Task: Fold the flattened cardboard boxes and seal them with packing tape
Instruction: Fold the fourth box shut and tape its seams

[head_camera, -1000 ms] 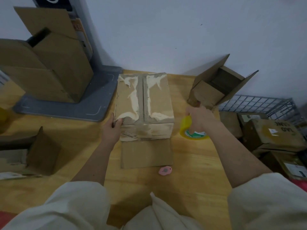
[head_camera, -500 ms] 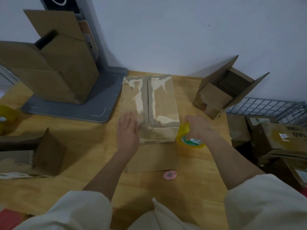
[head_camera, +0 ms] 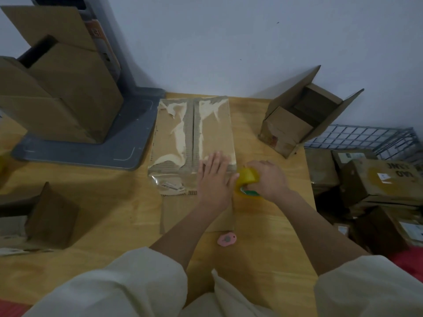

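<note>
Head view looks down at a wood table [head_camera: 96, 202] with a brown box [head_camera: 192, 138] in the middle of the frame, close to the wall. Its top flaps are down and meet in a line down the middle, with old torn patches on both sides. One flap [head_camera: 183, 211] at the near end lies flat on the table, not folded up yet

The left hand [head_camera: 214, 179] lies flat on the near right corner of the box, fingers straight and a bit spread. I think it presses there to keep the flaps down and stop the box from sliding

The right hand [head_camera: 269, 179] is just to the right of it, fingers curled round a yellow tape roll [head_camera: 247, 179]. The roll sits right by the box corner, low to the table. I think it is held there so the tape can start at this end and run along the seam. I cannot tell if any tape is stuck on yet

A small pink cutter [head_camera: 226, 239] lies on the table below the box, near the arms, maybe handy for cutting the tape

An open box [head_camera: 297, 120] lies tipped on its side in the upper right. A big box [head_camera: 59, 94] stands on a grey base [head_camera: 135, 133] in the upper left. Another box [head_camera: 52, 216] sits at the left edge. More boxes [head_camera: 377, 184] are piled low at the right, by a wire rack [head_camera: 366, 138]
</note>
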